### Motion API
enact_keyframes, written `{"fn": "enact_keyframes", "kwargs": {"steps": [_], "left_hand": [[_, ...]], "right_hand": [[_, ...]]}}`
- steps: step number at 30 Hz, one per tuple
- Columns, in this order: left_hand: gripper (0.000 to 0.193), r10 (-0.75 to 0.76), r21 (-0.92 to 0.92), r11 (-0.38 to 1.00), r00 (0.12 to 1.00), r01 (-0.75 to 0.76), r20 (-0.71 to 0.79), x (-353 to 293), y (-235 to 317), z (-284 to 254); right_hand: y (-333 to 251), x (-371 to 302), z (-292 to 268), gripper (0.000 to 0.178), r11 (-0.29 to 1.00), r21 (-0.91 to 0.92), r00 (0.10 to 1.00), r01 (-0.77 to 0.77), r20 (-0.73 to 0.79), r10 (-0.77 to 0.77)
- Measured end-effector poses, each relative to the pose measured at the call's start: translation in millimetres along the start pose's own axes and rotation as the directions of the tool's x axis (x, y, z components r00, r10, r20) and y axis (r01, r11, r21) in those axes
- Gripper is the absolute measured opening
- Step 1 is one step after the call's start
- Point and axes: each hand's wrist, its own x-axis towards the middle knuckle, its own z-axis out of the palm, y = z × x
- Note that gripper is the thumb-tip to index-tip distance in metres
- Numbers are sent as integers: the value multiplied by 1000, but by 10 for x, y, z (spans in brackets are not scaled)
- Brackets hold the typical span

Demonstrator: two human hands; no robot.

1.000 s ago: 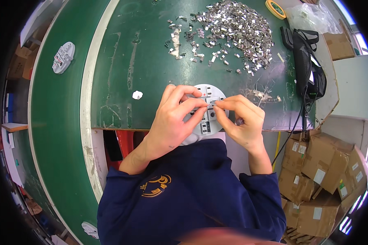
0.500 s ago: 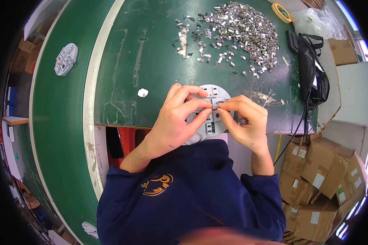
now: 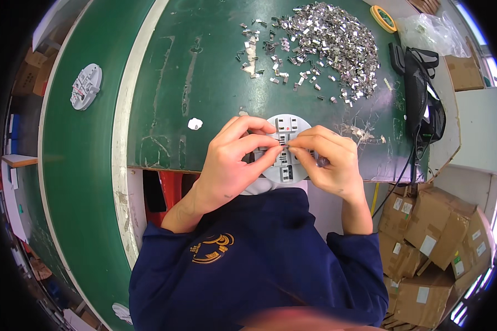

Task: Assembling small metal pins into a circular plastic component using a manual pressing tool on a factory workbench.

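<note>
A round light-grey plastic housing point(image 3: 299, 174) lies at the table's near edge, its face set with small slots and dark and metal inserts. Over its middle, my left hand point(image 3: 229, 160) and my right hand point(image 3: 334, 160) meet from either side, thumbs and forefingers pinched and the fingertips almost touching. Whatever sits between the fingertips is too small and too covered to name. Something dark and rounded point(image 3: 322, 161) shows inside the curl of my right hand. Parts of the housing are hidden under the fingers.
Small shiny metal clips point(image 3: 337, 49) are heaped at the far right of the green table point(image 3: 221, 83). A tape roll point(image 3: 383, 19), plastic bag point(image 3: 433, 33) and black mesh bag point(image 3: 422, 94) lie beyond. Another housing point(image 3: 86, 87) rests on the left green strip. Cardboard boxes point(image 3: 433, 226) stand lower right.
Both hands have shifted slightly left over the housing, still pinching. More of the housing's middle now shows. The housing on the left strip has moved slightly toward me.
</note>
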Motion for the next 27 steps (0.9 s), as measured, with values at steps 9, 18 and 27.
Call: {"fn": "enact_keyframes", "kwargs": {"steps": [9, 18, 27], "left_hand": [[15, 5, 3, 1000, 1000, -4, -2, 42, -2, -16], [16, 24, -33, 999, 1000, -24, -8, -48, -105, -71], [15, 22, -36, 999, 1000, -22, 8, -48, -115, -87]], "right_hand": [[-19, 61, -24, 15, 993, -122, 991, 2, 135, 14], [-196, 145, 31, 11, 982, -165, 961, -93, 244, 132], [-184, 146, 51, 9, 972, -234, 952, -17, 292, 87]]}}
